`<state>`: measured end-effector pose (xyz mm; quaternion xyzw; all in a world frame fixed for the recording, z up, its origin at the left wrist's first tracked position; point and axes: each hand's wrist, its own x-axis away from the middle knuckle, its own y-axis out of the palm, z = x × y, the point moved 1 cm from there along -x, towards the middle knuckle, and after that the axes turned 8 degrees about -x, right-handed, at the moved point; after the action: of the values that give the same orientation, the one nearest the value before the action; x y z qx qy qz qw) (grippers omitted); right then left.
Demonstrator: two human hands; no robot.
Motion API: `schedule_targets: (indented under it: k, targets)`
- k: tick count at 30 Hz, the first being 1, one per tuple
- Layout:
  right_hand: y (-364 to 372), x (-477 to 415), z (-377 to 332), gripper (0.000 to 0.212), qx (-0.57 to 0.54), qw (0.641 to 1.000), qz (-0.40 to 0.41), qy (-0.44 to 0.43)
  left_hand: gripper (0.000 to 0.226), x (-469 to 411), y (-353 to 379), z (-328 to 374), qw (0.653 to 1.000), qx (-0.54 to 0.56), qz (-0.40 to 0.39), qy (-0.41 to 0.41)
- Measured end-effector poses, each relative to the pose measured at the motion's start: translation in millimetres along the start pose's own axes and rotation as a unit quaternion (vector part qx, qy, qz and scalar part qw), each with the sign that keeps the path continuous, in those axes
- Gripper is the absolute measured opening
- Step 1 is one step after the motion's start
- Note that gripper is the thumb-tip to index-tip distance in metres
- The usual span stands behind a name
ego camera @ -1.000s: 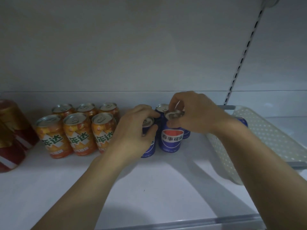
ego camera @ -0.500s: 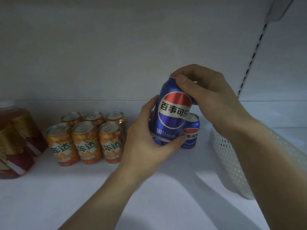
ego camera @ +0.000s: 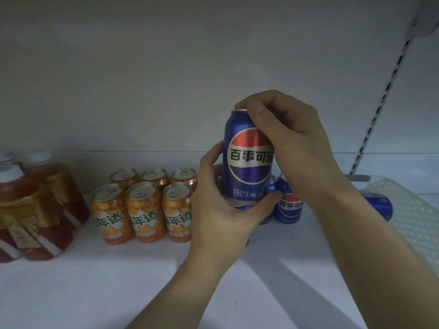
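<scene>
White shelf (ego camera: 118,281) and pale back wall (ego camera: 166,79) enclose a dim, bluish scene. A blue cola can (ego camera: 247,162), a smooth metal cylinder with a red, white and blue roundel and a silver rim, is held upright in the air above the shelf, label facing the camera. A second ago it stood on the shelf among its fellows under both hands. Half a second ago it was already up but slightly tilted.

The left hand (ego camera: 223,210) cups its base, one digit up the can's left side and another curled across the front of the bottom edge. The right hand (ego camera: 292,143) grips the top, thumb pressed on the rim and fingers curled over behind.

Just behind it a second blue can (ego camera: 288,207) stands on the shelf. Further right a third blue can (ego camera: 377,205) lies on its side in a white perforated basket (ego camera: 408,210). Six glossy orange cans (ego camera: 145,210) stand in two rows to the left, with white-capped red bottles (ego camera: 35,210) beyond. A slotted rail (ego camera: 380,103) runs up the wall at right.
</scene>
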<state>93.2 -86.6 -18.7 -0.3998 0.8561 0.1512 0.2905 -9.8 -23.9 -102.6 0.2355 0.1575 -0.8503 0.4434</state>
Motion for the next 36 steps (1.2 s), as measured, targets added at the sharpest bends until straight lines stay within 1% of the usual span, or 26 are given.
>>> schedule_targets:
  k: [8, 11, 14, 16, 19, 20, 21, 23, 24, 26, 28, 32, 34, 36]
  targets:
    - [1, -5, 14, 0.022, -0.061, 0.998, -0.026, 0.014, 0.093, -2, -6, 2, 1.0, 0.007, 0.007, 0.003]
    - [-3, -4, 14, 0.025, -0.068, 0.997, -0.035, 0.025, 0.089, -2, -6, 4, 0.999, 0.043, -0.021, -0.005]
    - [-8, -4, 15, 0.025, -0.08, 0.995, -0.045, 0.044, 0.076, -4, -6, 5, 0.991, 0.108, -0.071, -0.034]
    - [-10, -4, 16, 0.025, -0.088, 0.993, -0.047, 0.059, 0.071, -5, -7, 3, 0.977, 0.17, -0.111, -0.065]
    - [-13, -5, 13, 0.026, -0.083, 0.994, -0.039, 0.06, 0.072, -5, -10, 1, 0.93, 0.302, -0.167, -0.123]
    - [-14, -5, 12, 0.025, -0.084, 0.995, -0.032, 0.053, 0.073, -6, -10, 1, 0.922, 0.318, -0.179, -0.13]
    - [-16, -5, 10, 0.024, -0.086, 0.995, -0.023, 0.047, 0.074, -7, -10, 3, 0.927, 0.301, -0.184, -0.127]
    - [-18, -5, 10, 0.023, -0.089, 0.995, -0.009, 0.04, 0.074, -7, -5, 7, 0.956, 0.222, -0.167, -0.095]
    - [-18, -4, 11, 0.023, -0.094, 0.995, -0.008, 0.04, 0.072, -6, -3, 9, 0.97, 0.182, -0.137, -0.081]
    - [-18, -4, 14, 0.023, -0.121, 0.991, -0.009, 0.051, 0.074, -2, 2, 8, 0.995, 0.083, -0.046, -0.034]
    - [-18, -4, 16, 0.023, -0.136, 0.989, 0.001, 0.064, 0.079, 4, 6, 3, 1.0, 0.007, 0.023, 0.015]
    - [-16, -3, 18, 0.019, -0.12, 0.99, 0.02, 0.068, 0.08, 8, 7, -4, 0.995, -0.031, 0.074, 0.054]
    - [-14, -3, 16, 0.019, -0.116, 0.991, 0.025, 0.069, 0.08, 9, 7, 0, 0.995, -0.025, 0.076, 0.053]
    - [-13, -3, 13, 0.021, -0.116, 0.99, 0.022, 0.071, 0.074, 9, 7, 5, 0.998, 0.025, 0.052, 0.029]
